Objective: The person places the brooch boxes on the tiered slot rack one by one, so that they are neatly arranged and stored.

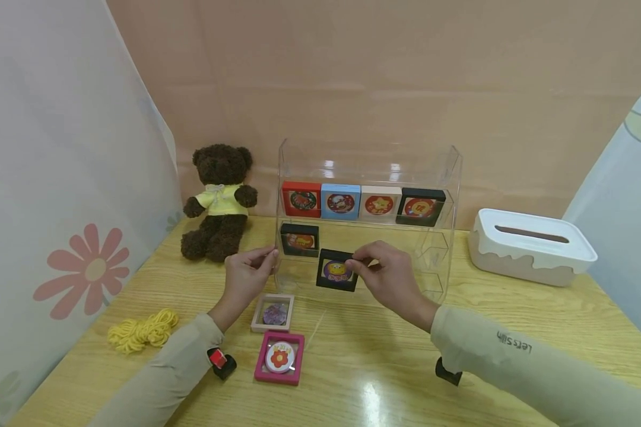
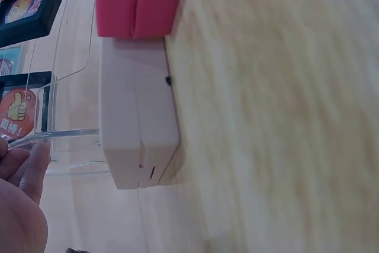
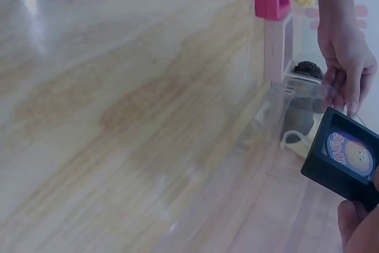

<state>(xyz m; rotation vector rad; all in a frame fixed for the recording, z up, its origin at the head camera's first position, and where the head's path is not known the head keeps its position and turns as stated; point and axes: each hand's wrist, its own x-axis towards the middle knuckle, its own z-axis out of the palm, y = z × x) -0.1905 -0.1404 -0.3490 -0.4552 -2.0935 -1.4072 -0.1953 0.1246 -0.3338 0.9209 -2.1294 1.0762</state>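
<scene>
My right hand pinches a small black display frame by its right edge, thumb in front. The frame has a purple and yellow round badge inside and is held slightly tilted in front of a clear acrylic rack. My left hand pinches the rack's left side edge between thumb and fingers, as the left wrist view also shows. Just left of the held frame, another black frame stands on the rack's middle tier. Red, blue, cream and black frames line the upper tier.
A cream frame and a pink frame lie on the table before the rack. Yellow cord lies at left. A brown teddy bear sits behind left; a white tissue box stands at right.
</scene>
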